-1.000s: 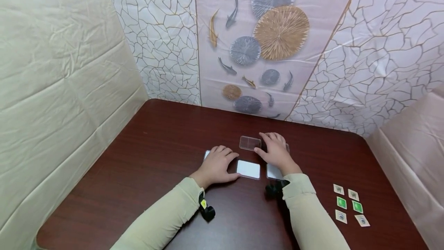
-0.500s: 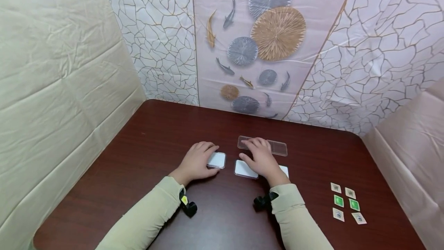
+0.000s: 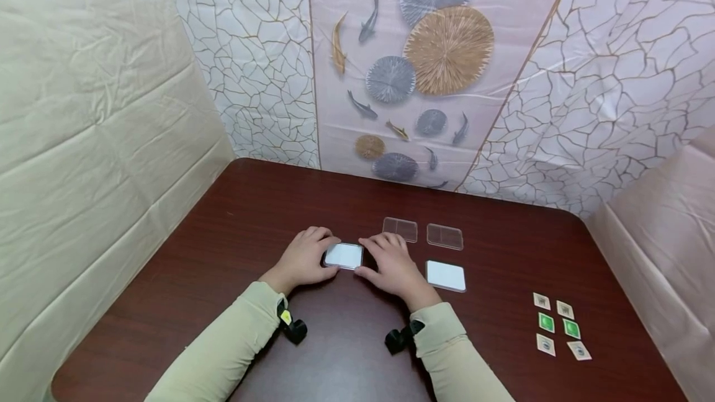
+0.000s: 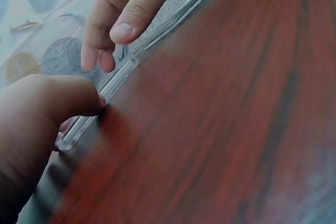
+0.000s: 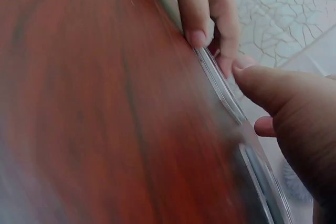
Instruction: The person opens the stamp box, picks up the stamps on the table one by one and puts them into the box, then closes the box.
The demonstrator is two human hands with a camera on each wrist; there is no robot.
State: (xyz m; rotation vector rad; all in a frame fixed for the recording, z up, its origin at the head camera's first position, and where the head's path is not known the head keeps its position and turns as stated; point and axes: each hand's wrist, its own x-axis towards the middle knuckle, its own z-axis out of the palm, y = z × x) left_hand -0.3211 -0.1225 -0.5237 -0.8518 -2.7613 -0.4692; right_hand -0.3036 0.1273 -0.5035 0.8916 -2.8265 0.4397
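Note:
A clear flat plastic case [image 3: 343,256] with a white face lies on the table at the middle. My left hand [image 3: 304,259] holds its left end, thumb on the near edge and fingers behind. In the left wrist view that thumb presses against the edge of the case. My right hand [image 3: 391,265] is spread at the right end, thumb and fingertips close to the corners. The right wrist view shows its thumb apart from the case's edge. Another white-faced case [image 3: 445,276] lies to the right, and one between the two is hidden under my right hand.
Two clear plastic pieces [image 3: 444,236] lie flat behind the cases. Several small square picture tiles [image 3: 546,322], some green, lie in two columns at the right. The dark red wooden table [image 3: 251,203] meets patterned cloth walls [image 3: 268,79] at its back and sides.
My left hand has slid left, uncovering the white-faced case. My right hand has moved from the clear pieces at the back, leftward and nearer, to that case's right end.

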